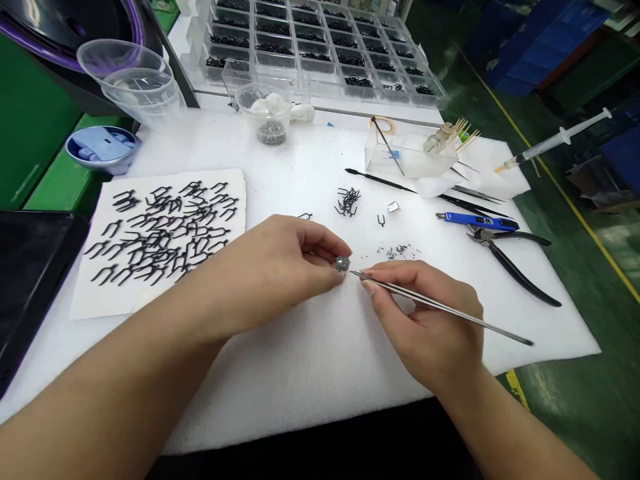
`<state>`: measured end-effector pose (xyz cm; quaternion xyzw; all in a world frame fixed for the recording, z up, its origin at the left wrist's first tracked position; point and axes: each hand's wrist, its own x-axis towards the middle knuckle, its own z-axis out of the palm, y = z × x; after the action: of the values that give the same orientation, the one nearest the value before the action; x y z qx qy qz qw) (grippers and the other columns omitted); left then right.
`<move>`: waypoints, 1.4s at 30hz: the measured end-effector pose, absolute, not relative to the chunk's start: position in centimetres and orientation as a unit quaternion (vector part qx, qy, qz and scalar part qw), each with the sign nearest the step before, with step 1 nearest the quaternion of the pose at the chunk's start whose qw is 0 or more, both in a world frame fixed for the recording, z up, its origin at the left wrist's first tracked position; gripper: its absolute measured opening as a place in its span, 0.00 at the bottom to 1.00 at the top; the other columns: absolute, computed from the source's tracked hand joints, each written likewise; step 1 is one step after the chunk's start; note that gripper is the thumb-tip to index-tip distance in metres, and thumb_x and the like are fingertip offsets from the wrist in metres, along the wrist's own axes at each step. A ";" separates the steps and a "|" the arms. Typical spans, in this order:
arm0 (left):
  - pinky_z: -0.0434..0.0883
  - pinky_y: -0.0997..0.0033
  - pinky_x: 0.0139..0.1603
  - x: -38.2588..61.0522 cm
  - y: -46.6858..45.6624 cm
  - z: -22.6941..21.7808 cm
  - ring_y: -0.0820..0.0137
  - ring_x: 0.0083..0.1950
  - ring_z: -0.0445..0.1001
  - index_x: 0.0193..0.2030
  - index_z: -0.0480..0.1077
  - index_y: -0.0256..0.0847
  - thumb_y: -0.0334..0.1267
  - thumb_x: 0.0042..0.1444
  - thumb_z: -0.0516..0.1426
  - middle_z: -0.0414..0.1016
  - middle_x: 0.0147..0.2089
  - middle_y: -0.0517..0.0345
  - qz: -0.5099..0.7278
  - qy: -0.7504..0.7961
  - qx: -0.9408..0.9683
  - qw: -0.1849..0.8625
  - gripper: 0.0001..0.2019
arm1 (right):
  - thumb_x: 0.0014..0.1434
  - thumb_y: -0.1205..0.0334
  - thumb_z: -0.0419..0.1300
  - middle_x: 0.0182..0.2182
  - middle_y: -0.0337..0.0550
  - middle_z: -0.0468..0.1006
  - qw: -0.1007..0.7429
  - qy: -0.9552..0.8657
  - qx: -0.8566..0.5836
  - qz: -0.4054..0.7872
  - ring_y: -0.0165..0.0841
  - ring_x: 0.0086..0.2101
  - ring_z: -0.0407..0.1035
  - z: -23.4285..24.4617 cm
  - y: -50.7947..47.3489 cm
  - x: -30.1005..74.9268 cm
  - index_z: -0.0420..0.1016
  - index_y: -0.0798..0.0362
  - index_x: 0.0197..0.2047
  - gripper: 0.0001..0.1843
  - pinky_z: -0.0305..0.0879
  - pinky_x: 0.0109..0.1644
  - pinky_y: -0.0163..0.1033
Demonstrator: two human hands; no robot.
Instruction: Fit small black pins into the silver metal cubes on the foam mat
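My left hand [270, 273] pinches a small grey metallic bead [343, 264] between thumb and fingertips, above a white foam sheet [300, 380]. My right hand [425, 320] is shut on long steel tweezers [440, 307], whose tips reach the bead's edge. I cannot tell whether they touch it. Near both hands lie a small tangle of black wire pieces [348, 200], a single black forked piece [381, 220] and grey specks [397, 251]. Many more black forked pieces lie on a white paper sheet [87, 303] to my left.
At the back stand a clear compartment box of black parts [325, 40] and a cup of grey beads [271, 132]. Black-handled pliers [520, 270], a blue-handled tool [477, 221] and a syringe [555, 141] lie right. A black tablet [30, 287] sits left.
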<state>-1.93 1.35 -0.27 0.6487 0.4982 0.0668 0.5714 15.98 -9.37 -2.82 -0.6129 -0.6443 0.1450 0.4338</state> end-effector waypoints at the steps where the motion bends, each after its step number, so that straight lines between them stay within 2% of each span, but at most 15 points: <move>1: 0.74 0.72 0.39 -1.8 1.3 -0.3 0.66 0.41 0.82 0.44 0.79 0.53 0.43 0.50 0.64 0.84 0.36 0.67 0.054 0.499 0.655 0.565 0.12 | 0.56 0.73 0.66 0.38 0.38 0.85 0.451 -0.630 -0.614 0.150 0.29 0.38 0.79 -2.8 -9.6 16.0 0.80 0.52 0.39 0.09 0.76 0.45 0.34; 5: 0.70 0.75 0.27 -1.1 0.8 -0.1 0.69 0.32 0.80 0.42 0.79 0.52 0.44 0.50 0.64 0.82 0.29 0.69 0.041 0.509 0.669 0.540 0.11 | 0.54 0.77 0.66 0.38 0.40 0.84 0.511 -0.604 -0.588 0.166 0.32 0.40 0.79 -3.0 -10.0 15.9 0.79 0.54 0.40 0.13 0.77 0.47 0.39; 8: 0.68 0.76 0.24 -0.6 0.5 0.2 0.72 0.27 0.77 0.38 0.79 0.51 0.44 0.50 0.63 0.80 0.25 0.71 0.037 0.515 0.679 0.522 0.08 | 0.53 0.80 0.66 0.39 0.42 0.83 0.540 -0.603 -0.558 0.181 0.34 0.41 0.78 -3.2 -10.0 15.8 0.78 0.55 0.41 0.14 0.78 0.46 0.42; 15: 0.67 0.79 0.24 -0.3 -0.1 0.1 0.75 0.27 0.77 0.35 0.78 0.51 0.42 0.50 0.62 0.81 0.26 0.74 0.057 0.513 0.685 0.514 0.05 | 0.51 0.82 0.65 0.38 0.45 0.82 0.547 -0.592 -0.552 0.212 0.36 0.40 0.78 -3.1 -9.9 15.8 0.77 0.58 0.40 0.14 0.79 0.45 0.45; 22: 0.69 0.79 0.24 -0.2 -0.3 0.1 0.72 0.30 0.81 0.36 0.78 0.51 0.39 0.49 0.59 0.83 0.30 0.73 0.062 0.519 0.687 0.505 0.08 | 0.51 0.81 0.65 0.37 0.45 0.82 0.533 -0.604 -0.556 0.207 0.35 0.39 0.78 -2.9 -9.8 15.8 0.78 0.59 0.39 0.13 0.78 0.45 0.43; 42: 0.68 0.77 0.23 0.2 -0.9 0.2 0.75 0.26 0.77 0.32 0.79 0.54 0.42 0.50 0.62 0.81 0.27 0.74 0.075 0.531 0.725 0.433 0.03 | 0.53 0.79 0.65 0.38 0.43 0.83 0.484 -0.638 -0.572 0.176 0.32 0.39 0.78 -2.7 -9.7 15.7 0.76 0.57 0.39 0.12 0.77 0.47 0.39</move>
<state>0.21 -0.89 0.21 0.7246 0.5307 0.0747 0.4333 15.73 -9.67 -2.67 -0.5718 -0.6383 0.1758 0.4845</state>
